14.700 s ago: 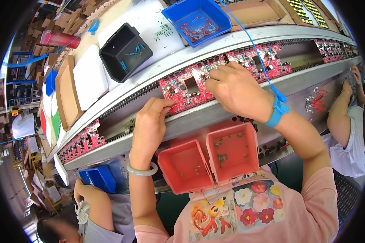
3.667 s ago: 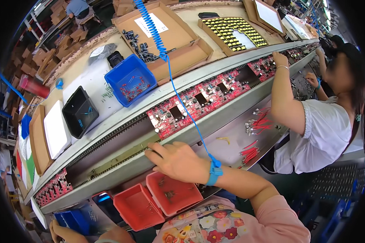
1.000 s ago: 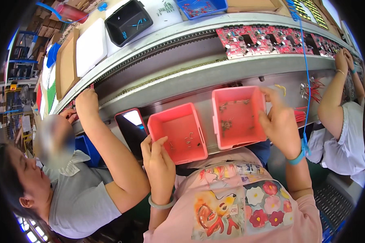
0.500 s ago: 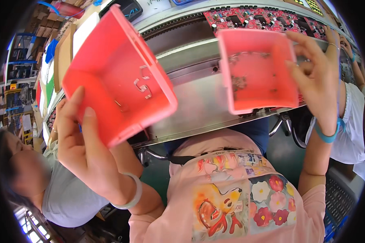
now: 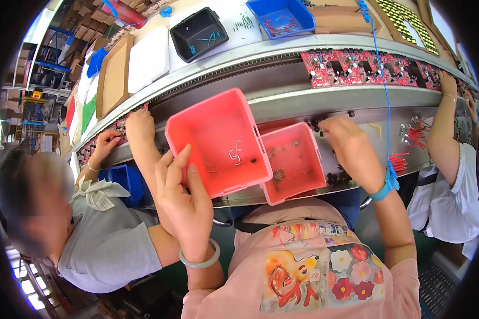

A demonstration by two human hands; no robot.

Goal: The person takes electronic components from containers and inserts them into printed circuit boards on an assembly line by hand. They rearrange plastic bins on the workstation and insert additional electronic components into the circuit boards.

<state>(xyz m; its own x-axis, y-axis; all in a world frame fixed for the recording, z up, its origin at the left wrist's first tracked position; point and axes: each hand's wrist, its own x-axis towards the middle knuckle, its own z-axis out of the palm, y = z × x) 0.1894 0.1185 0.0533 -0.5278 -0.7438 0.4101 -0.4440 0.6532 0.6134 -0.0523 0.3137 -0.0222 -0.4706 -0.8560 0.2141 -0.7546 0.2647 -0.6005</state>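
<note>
A red plastic bin [image 5: 210, 119] hangs tilted over the metal ledge, and my left hand [image 5: 183, 199] grips its lower left side. Inside lie a few bent metal wire pieces [image 5: 234, 155] and a small black part [image 5: 253, 160]. A second red bin [image 5: 310, 183] rests partly behind it, with small metal parts in it. My right hand [image 5: 354, 151] is beyond that bin's right side, fingers pinched together beside several small black parts [image 5: 318, 123]. Whether something sits between those fingertips is hidden.
Red circuit boards [image 5: 351, 69] stand along the rail behind. Beyond are a black tray [image 5: 199, 34] and a blue bin [image 5: 282, 18]. Red-wired parts [image 5: 415, 133] lie to the right. A blue coiled cord [image 5: 383, 80] hangs down. Co-workers' arms [image 5: 143, 143] reach in on both sides.
My left hand has brought its bin rightward and lower. The second bin now sits lower, and my right hand has let go of it and moved to the black parts.
</note>
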